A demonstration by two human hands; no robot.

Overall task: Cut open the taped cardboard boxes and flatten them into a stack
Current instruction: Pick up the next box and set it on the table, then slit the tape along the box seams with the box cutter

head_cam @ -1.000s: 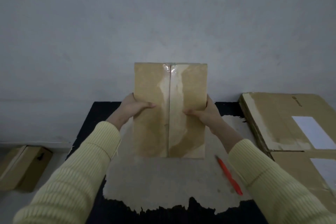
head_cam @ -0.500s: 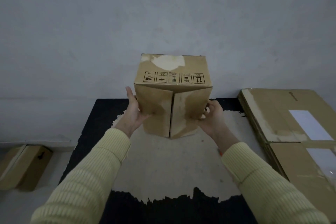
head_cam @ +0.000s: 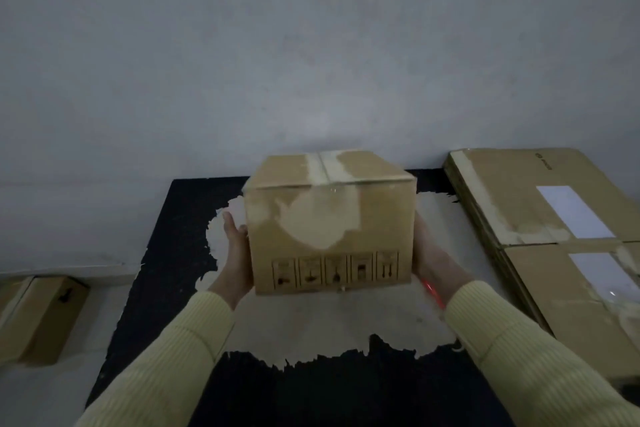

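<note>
**Centrally held box, clamped between two flat hands**

Head view. A closed cardboard box [head_cam: 329, 229] sits at the middle of the scene, over a pale torn-edged sheet [head_cam: 329, 326] that lies on the black worktop [head_cam: 166, 253]. Its top face carries a taped seam running toward 12 o'clock. Its near face shows a large scuffed patch and a row of five printed symbols along the lower edge. Whether the lower edge touches the sheet cannot be told.

The left hand [head_cam: 235, 250] lies flat against the box's 9 o'clock side, fingers straight and together, pointing toward 12 o'clock. The right hand [head_cam: 431, 253] presses the 3 o'clock side in the same way, palm inward, though motion blur hides its fingertips. Both forearms, in ribbed pale-yellow sleeves [head_cam: 166, 367], run in from 7 and 5 o'clock.

A red pen-like tool [head_cam: 431, 289] shows partly under the right wrist. At 3 o'clock lies a stack of flattened cardboard [head_cam: 540, 218]. At 8 o'clock a small box [head_cam: 38, 319] rests on the floor [head_cam: 104, 322], beside the worktop.
</note>
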